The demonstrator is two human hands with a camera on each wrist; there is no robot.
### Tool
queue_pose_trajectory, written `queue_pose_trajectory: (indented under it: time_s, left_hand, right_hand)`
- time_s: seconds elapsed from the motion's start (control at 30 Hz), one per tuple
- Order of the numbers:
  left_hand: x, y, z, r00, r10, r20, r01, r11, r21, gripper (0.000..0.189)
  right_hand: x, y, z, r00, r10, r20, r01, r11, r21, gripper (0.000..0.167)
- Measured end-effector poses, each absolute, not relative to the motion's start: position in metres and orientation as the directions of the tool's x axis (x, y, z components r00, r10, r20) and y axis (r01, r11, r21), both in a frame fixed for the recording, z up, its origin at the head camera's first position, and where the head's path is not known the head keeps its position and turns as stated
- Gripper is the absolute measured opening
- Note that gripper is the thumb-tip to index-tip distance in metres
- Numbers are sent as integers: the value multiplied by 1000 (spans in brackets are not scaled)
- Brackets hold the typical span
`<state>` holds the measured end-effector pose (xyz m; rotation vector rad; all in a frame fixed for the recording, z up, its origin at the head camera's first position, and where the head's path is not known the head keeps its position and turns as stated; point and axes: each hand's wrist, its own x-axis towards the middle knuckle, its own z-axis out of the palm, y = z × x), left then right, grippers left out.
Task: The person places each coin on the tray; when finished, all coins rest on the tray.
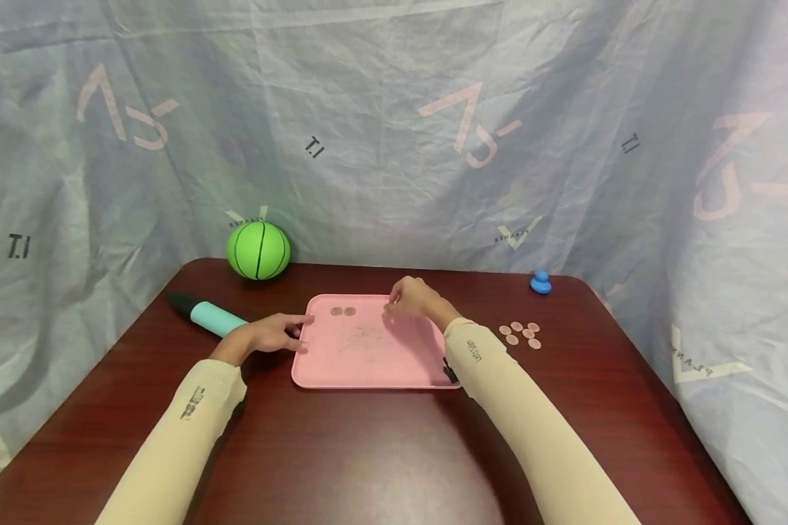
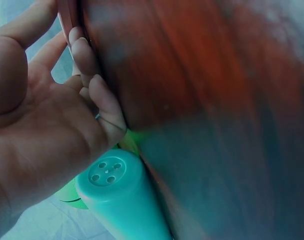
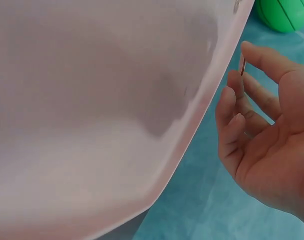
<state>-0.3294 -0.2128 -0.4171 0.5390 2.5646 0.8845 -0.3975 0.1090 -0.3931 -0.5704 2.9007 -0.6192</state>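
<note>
A pink tray [image 1: 381,368] lies on the table with two coins [image 1: 343,311] side by side near its far left corner. My left hand [image 1: 269,334] touches the tray's left edge, thumb and forefinger spread apart along the rim. Over the far right part of the tray is my right hand [image 1: 415,297]. It pinches one coin [image 3: 243,65] on edge between thumb and fingertips, and the other fingers bend loosely. Right of the tray, several more coins [image 1: 516,327] lie flat in a loose cluster.
Behind my left hand lies a teal cylinder [image 1: 217,319] with a dark tapered end. A green ball [image 1: 259,251] sits at the back left, a small blue toy duck [image 1: 541,283] at the back right. Grey printed cloth [image 1: 381,197] hangs around the table's far sides.
</note>
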Motion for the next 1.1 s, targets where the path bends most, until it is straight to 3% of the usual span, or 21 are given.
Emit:
queue_pose_trajectory:
  time_s: [0.67, 1.1]
  left_hand:
    - [-330, -213, -417, -861, 452, -232, 219, 743, 633, 74]
    - [-329, -213, -417, -863, 446, -235, 220, 753, 620, 74]
  right_hand:
    - [-402, 73, -407, -910, -405, -85, -348, 860, -373, 12]
    - [-408, 66, -415, -911, -409, -54, -348, 832, -432, 17]
